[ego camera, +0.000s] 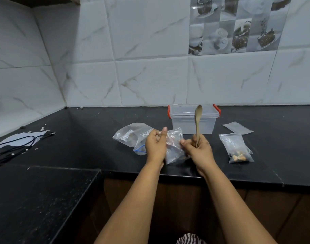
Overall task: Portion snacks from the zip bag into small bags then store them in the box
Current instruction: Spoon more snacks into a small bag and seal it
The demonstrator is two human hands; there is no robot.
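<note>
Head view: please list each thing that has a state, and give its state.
Box: lid on, upright.
Zip bag: lying on counter.
Small bag: held by both hands.
Filled small bag: lying flat.
Spoon: upright in right hand.
Left hand: pinching small bag.

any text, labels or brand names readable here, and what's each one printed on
Nothing here reads clearly.
Large zip bag: white print with what looks like a QR code, too small and blurred to read.
Same bag, beside the left hand: a pale logo, blurred and partly covered.
Patterned wall tiles: pictures of cups only, no text seen.
Box and small bags: no print seen.
</note>
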